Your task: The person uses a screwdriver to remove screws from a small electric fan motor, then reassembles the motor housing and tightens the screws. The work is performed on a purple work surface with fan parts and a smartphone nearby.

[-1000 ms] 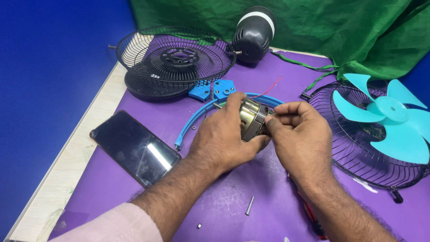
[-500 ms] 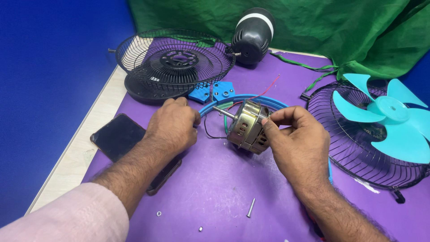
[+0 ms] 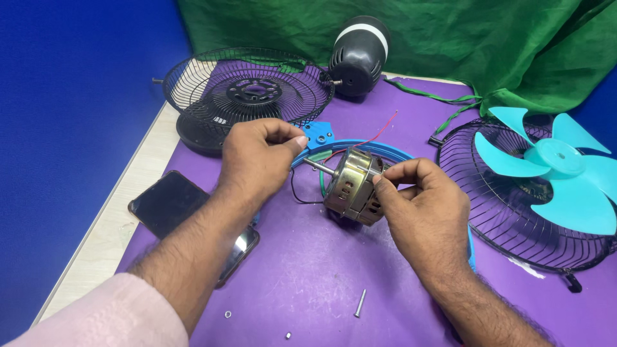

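Note:
My right hand (image 3: 421, 209) grips the rear of a brass-coloured fan motor (image 3: 350, 186), which rests on the purple mat (image 3: 308, 270) with its shaft pointing left. My left hand (image 3: 257, 160) hovers to the motor's left with thumb and forefinger pinched together beside a small blue bracket (image 3: 319, 135). It appears to be pinching the thin black wire (image 3: 292, 189) that loops out from the motor. A red wire (image 3: 379, 128) trails up and to the right from the motor.
A blue plastic ring (image 3: 385, 146) lies behind the motor. A black phone (image 3: 170, 202) sits at the left under my forearm. A black grille (image 3: 247, 96) and black motor housing (image 3: 358, 54) stand behind. A teal blade (image 3: 553, 170) rests on another grille at the right. A screw (image 3: 360, 302) and small nuts (image 3: 227, 314) lie in front.
My left hand let go of the motor, swung out to the left, and now pinches the wire near the blue bracket. The right hand keeps the motor, which is now uncovered.

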